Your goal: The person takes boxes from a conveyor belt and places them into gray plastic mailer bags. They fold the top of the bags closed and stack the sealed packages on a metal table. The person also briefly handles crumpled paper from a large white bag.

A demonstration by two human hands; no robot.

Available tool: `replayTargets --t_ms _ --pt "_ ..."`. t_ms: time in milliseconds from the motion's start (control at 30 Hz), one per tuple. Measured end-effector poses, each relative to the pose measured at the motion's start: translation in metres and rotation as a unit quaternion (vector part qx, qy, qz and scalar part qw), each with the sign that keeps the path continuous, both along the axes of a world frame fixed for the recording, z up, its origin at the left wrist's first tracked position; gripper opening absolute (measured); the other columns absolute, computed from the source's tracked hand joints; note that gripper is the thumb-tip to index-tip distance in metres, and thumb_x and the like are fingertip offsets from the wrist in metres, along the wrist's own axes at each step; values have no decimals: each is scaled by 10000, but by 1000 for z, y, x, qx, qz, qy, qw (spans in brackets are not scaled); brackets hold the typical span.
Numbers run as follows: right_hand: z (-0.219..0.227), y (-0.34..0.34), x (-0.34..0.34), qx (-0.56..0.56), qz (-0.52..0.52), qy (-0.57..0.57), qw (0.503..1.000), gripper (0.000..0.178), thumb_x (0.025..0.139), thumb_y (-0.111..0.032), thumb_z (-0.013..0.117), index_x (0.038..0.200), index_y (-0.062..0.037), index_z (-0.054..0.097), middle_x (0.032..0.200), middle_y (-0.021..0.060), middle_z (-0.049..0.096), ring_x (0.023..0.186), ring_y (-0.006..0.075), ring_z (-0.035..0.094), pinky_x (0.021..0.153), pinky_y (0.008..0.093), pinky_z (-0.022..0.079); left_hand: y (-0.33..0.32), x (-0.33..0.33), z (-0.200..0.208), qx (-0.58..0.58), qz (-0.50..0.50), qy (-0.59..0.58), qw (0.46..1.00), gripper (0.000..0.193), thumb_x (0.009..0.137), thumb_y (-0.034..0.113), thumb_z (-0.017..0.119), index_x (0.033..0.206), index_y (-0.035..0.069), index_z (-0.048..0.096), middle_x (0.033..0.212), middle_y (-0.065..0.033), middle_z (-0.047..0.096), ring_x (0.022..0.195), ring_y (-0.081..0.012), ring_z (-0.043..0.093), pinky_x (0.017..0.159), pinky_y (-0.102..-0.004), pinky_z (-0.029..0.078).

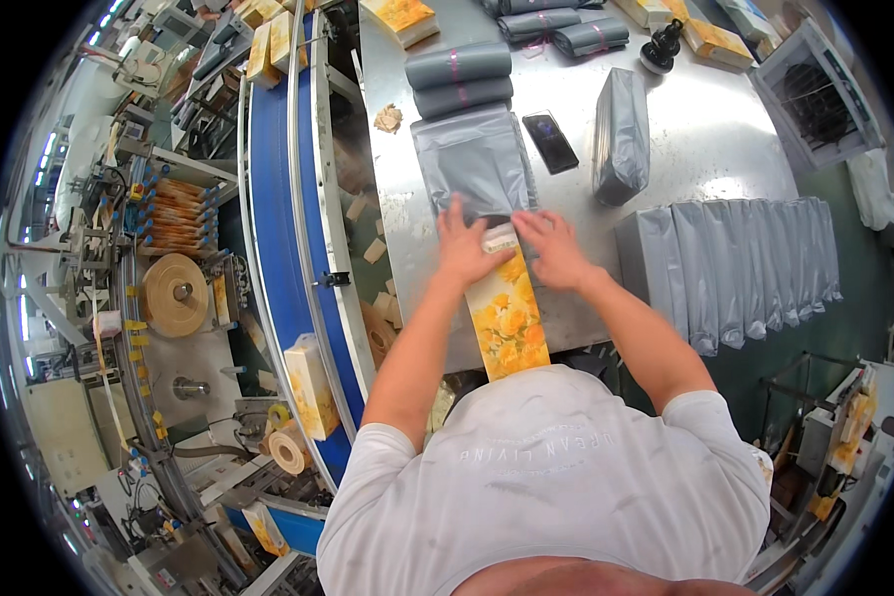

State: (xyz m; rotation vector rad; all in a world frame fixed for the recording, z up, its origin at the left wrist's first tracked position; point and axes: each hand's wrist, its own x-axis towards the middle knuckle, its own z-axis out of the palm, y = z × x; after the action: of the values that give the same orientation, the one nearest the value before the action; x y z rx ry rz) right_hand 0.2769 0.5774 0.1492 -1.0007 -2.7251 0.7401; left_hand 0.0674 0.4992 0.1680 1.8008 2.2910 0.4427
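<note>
A grey plastic bag point(473, 159) lies flat on the metal table, its dark mouth facing me. Against that mouth rests the white end of a long pack with yellow flowers point(509, 323), which reaches back to my shirt. My left hand point(465, 248) grips the bag's left near corner, fingers spread over the film and thumb across the pack's end. At the right near corner, the fingers of my right hand point(554, 250) are bent onto the bag's edge beside the pack. The undersides of both hands are hidden.
Rolled grey bags point(457, 65) lie beyond the bag. A phone point(550, 142) and a standing grey-wrapped pack point(622, 137) are to its right. Several wrapped packs point(730, 268) line the table's right edge. A blue conveyor point(280, 199) runs along the left. A fan point(819, 94) stands far right.
</note>
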Motion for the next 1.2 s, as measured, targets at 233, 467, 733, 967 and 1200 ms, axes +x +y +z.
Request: replayTargets --t_ms 233,467,733,967,1200 --pt "-46 -19 23 -89 -73 121 986 654 838 -26 646 1482 -100 556 1464 134 591 1355 392 509 1153 483 416 -51 -21 -70 -1 151 -459 876 633 941 343 773 1401 -45 580 1549 -323 466 1427 -493 455 1193 -493 388" --pt "-44 3 -26 -18 -117 63 991 256 899 -168 687 1123 -53 735 1117 158 715 1108 404 614 1000 504 505 -83 -37 -102 182 147 -359 904 414 1018 268 691 1279 -46 625 1357 -265 642 1309 -447 558 1106 -477 441" --pt "-57 -46 15 116 -42 13 992 167 822 -186 692 725 -51 691 809 140 693 928 369 644 857 493 536 -47 -55 -94 9 44 -57 997 210 854 138 690 998 -11 716 1089 -204 696 1079 -421 598 981 -519 482" --pt "-41 -143 81 -165 41 -219 961 202 851 -240 704 824 -56 783 896 168 768 884 391 718 808 513 586 -174 -18 -111 -223 -262 -137 929 205 820 143 674 941 -17 717 1014 -252 688 995 -453 619 898 -535 531" --pt "-6 -112 62 -197 -122 -177 957 220 883 -261 689 880 -71 800 900 184 764 909 406 727 824 511 595 -141 -32 -82 -17 1 -302 953 173 862 138 698 898 -11 617 960 -236 640 928 -440 642 804 -529 514"
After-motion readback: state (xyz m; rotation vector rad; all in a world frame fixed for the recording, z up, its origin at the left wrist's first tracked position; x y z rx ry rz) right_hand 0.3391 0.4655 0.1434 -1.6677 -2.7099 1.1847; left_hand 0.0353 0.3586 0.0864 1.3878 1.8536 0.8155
